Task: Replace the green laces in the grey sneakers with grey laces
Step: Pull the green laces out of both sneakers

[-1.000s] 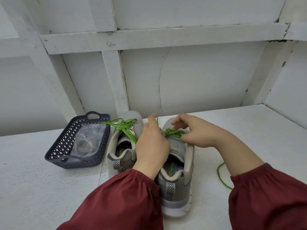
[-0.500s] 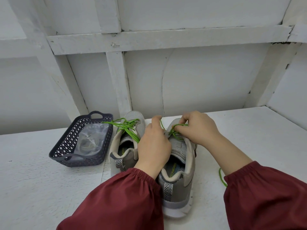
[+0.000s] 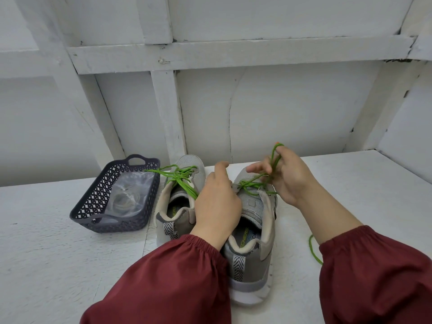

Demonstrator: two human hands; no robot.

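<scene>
Head view: the right hand holds up a loop of green lace over the grey sneaker.
Its fingers are curled round the loop, which runs from the sneaker's eyelets up to the hand. A loose green end lies on the white table to the sneaker's right. The left hand rests on the sneaker's left side by the tongue. Most of its fingers are hidden, so I cannot tell whether they clasp anything. The other sneaker stands just beside the sneaker's left, still laced in green. Further left sits a dark basket with a clear bag of coiled grey laces.
</scene>
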